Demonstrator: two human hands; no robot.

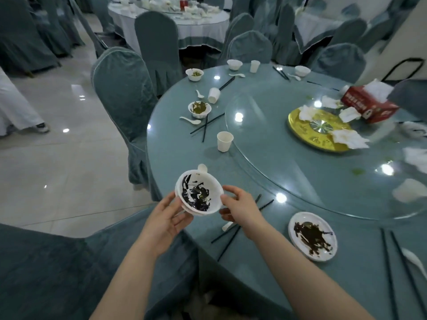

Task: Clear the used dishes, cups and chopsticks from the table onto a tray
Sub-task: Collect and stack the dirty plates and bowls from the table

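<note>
Glossy glass turntable (277, 144) on a smooth, shiny teal table (184, 155); velvety matt cloth chair cover (122, 93); crumpled paper napkins (349, 138); polished floor tiles (57, 169).

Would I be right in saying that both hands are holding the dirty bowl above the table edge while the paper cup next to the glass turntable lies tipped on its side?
Not quite. In the head view both hands, left hand and right hand, do hold the dirty bowl above the table edge, but the paper cup next to the glass turntable stands upright, not tipped.

Both hands, left hand (167, 217) and right hand (238, 207), hold a sauce-smeared white bowl (199, 195) at the round table's (175, 155) edge.
</note>
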